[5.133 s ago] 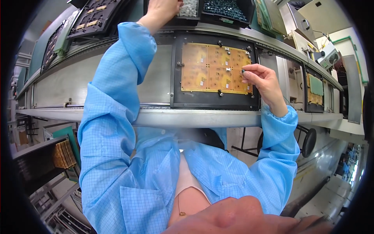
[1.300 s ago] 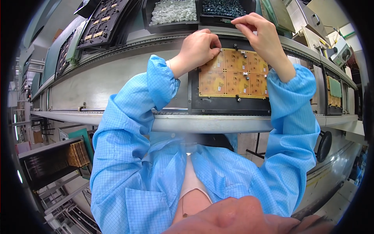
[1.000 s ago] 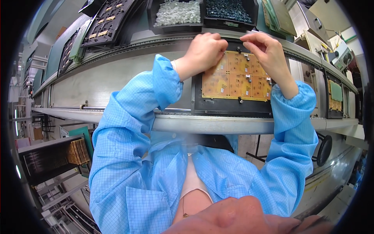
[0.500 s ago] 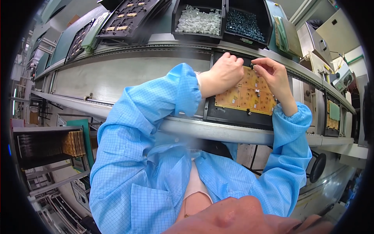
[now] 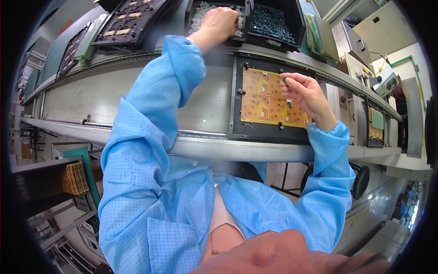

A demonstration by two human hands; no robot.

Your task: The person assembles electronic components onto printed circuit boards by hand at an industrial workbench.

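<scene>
My left hand [image 5: 217,25] reaches into the black bin of small white plastic parts [image 5: 199,16]. Its fingers are curled downward, and their tips are hidden, so whatever they hold does not show. Over the upper edge of a yellow-orange circuit board panel [image 5: 255,101], my right hand [image 5: 306,95] pinches a small dark component [image 5: 284,80] between thumb and forefinger. Its other fingers are bent above the board and cover part of it. The panel lies flat in a black carrier frame [image 5: 255,131] with small black clips round its edge.
Beside the white parts stands a black bin of dark blue components [image 5: 273,27]. Metal conveyor rails [image 5: 191,142] run across in front of me. A black tray [image 5: 130,23] leans at the back left. Another carrier [image 5: 376,123] sits farther right on the line.
My left hand has gone from the circuit board up and left to the bin of white parts. My right hand stays over the board's upper edge. The view has shifted slightly.
</scene>
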